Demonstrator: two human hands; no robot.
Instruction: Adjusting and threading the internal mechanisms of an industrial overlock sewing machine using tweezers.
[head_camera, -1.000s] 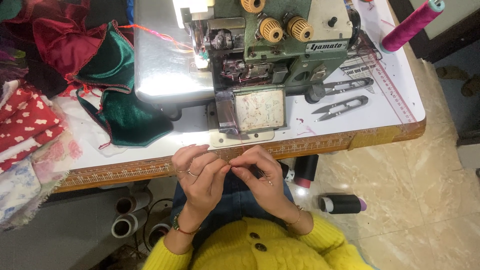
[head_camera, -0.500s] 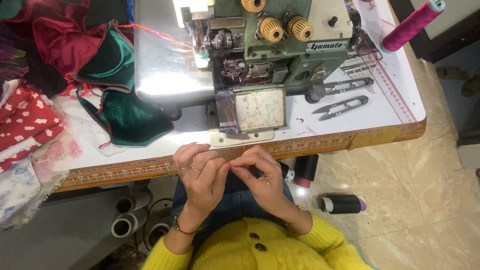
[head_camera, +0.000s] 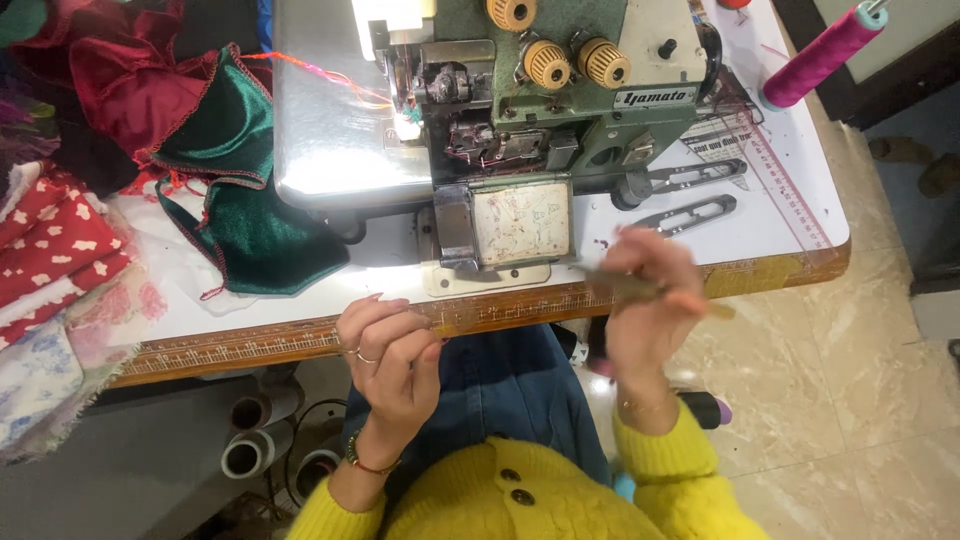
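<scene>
Your left hand (head_camera: 392, 345) curls loosely at the table edge (head_camera: 260, 345), its fingers pinching nothing you can make out, while your right hand (head_camera: 648, 300), blurred, grips a thin tool (head_camera: 640, 290) below the green sewing machine (head_camera: 540, 110).

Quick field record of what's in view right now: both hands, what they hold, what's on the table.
left hand: raised at the table edge, fingers curled, nothing clearly held
right hand: pinching a thin, blurred stick-like tool
machine: green metal overlock sewing machine on the white table
beside machine: two metal thread snips
cloth: dark green velvet piece, at the machine's left
thread: magenta spool, far right
</scene>
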